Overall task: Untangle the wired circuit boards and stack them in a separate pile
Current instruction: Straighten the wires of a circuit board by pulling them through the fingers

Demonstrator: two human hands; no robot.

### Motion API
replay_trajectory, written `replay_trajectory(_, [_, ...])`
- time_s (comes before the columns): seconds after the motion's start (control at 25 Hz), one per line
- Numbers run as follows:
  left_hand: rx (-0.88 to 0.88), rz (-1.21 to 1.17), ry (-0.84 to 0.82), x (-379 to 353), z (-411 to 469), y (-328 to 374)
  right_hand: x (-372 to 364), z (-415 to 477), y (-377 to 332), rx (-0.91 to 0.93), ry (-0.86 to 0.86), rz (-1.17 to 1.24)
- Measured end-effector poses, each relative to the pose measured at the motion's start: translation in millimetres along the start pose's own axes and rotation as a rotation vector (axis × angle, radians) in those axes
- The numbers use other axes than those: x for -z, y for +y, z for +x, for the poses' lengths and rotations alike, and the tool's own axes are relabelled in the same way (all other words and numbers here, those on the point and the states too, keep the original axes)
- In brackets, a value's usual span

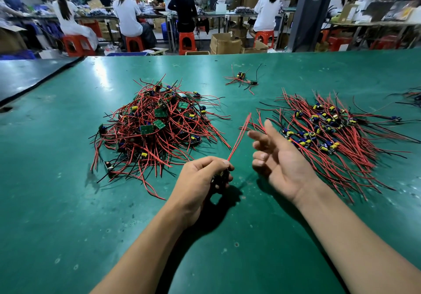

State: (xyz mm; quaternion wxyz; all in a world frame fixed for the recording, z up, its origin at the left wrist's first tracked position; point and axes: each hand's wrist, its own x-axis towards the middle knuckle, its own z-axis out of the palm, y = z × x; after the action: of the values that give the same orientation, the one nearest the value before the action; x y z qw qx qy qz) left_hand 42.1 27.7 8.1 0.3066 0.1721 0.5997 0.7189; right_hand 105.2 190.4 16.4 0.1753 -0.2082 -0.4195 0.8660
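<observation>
A green work table (68,202) is seen from the person's own head. At ten o'clock from the hands lies the tangled pile (157,129): small green boards with yellow and blue components, buried in a knot of red and black wires.

Just below centre, the left hand (202,175) has its fingers curled tight round one small dark circuit board (219,178), held above the table. Its paired red wires (239,136) run straight out toward one o'clock. Far off at twelve o'clock sits a small stray cluster (241,79) of a few wired boards.

Near the left hand, at three o'clock from it, the right hand (280,157) hovers with its palm turned inward and fingers loosely spread, holding nothing. At two o'clock spreads the sorted pile (337,138), with boards in the middle and wires fanned out flat.

The board looks very light and rigid, and its upright components are likely fragile. The wires look thin, springy and prone to snagging. The safer hold is probably the board's edges, since pulling on the wires could strain their solder joints.
</observation>
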Motion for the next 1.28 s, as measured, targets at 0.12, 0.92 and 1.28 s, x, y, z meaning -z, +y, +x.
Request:
replay_trajectory(0.12, [0.007,-0.041,0.020,-3,-2,1,-6,-6,19,-0.033,-0.180,-0.313])
replay_trajectory(0.92, [-0.021,0.132,-0.097,-2,-1,-5,4,9,5,0.216,0.230,0.038])
replay_trajectory(1.28, [0.134,-0.196,-0.025,-6,5,3,6,7,4,0.141,0.288,-0.130])
